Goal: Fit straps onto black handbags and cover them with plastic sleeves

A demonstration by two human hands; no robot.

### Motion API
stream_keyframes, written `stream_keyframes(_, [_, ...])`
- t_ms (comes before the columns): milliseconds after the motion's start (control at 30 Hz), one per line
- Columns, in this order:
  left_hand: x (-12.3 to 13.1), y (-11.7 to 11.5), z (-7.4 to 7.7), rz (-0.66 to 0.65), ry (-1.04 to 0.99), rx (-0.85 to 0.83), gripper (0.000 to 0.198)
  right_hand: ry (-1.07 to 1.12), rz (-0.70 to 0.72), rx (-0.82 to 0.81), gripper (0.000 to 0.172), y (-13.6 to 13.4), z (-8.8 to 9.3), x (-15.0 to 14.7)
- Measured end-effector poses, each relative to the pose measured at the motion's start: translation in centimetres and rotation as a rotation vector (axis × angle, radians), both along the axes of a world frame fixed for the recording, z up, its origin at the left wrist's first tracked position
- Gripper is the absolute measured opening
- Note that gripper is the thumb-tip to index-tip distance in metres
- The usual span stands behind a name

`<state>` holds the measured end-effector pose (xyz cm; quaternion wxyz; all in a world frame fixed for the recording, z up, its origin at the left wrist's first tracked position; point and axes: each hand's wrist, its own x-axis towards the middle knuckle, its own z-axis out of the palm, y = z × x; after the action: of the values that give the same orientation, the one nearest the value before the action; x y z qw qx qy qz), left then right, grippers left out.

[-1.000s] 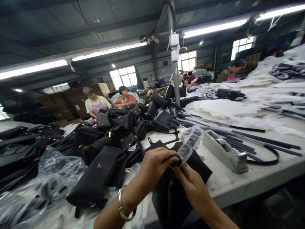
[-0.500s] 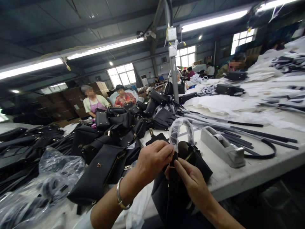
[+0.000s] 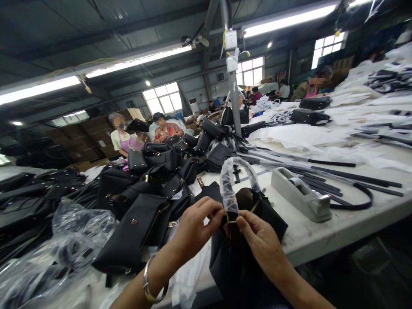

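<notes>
A black handbag point(image 3: 222, 262) stands in front of me at the table edge, its top open. Its arched handle point(image 3: 228, 184) is wrapped in clear plastic film and meets a black tab with gold-coloured hardware. At the handle's near end, my left hand point(image 3: 196, 225) is closed, thumb and forefinger pinching the edge of the wrapped handle. My right hand point(image 3: 262, 236) grips the same end from the other side, its thumb beside the gold hardware. Some fingertips are hidden behind the tab. Behind the bag lies a black flap with a gold clasp point(image 3: 200, 182).
A grey tape dispenser point(image 3: 302, 195) stands right of the bag. Black straps point(image 3: 354, 176) lie beyond it. Black handbags point(image 3: 128, 231) are heaped to the left, near crumpled clear plastic point(image 3: 80, 227). A metal post point(image 3: 234, 103) rises behind. Several people work further back.
My left hand has shifted slightly left and down, and its fingers have opened somewhat. The wrapped handle leans further left, with more of its near end and the gold hardware showing.
</notes>
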<state>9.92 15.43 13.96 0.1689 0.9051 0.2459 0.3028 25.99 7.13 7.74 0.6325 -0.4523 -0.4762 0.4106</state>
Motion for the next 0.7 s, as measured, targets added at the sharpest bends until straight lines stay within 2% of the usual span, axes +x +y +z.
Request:
stream_keyframes(67, [0.4,-0.1,0.2,0.018,-0.195,-0.333,0.024,-0.092,0.045,-0.014,0.033,-0.4,0.2,0.2])
stream_keyframes(133, [1.1,-0.3,0.6,-0.036,-0.339,-0.624,0.039,-0.17,0.063,-0.038,0.029,-0.8,0.6,0.2])
stream_keyframes(233, [2.5,-1.1,1.0,-0.142,-0.386,-0.866,0.047,-0.187,0.045,-0.055,0.025,-1.0,0.7,0.1])
stream_keyframes(333, [3.5,-2.2,0.4,-0.145,-0.387,-0.864,0.035,-0.109,-0.049,-0.073,0.029,-0.7,0.2,0.3])
stream_keyframes(467, [3.4,-3.2,-1.8,-0.049,-0.402,-0.704,0.024,-0.077,-0.187,-0.134,0.031,-0.5,-0.5,0.8])
stream_keyframes(567, [2.8,-3.2,-3.0,0.015,-0.438,-0.669,0.02,-0.182,-0.171,-0.143,0.033,-1.0,-0.5,0.9])
stream_keyframes(700, [2.4,-3.2,-3.9,0.051,-0.596,-0.734,0.021,-0.439,-0.168,-0.116,0.054,-1.8,0.1,0.7])
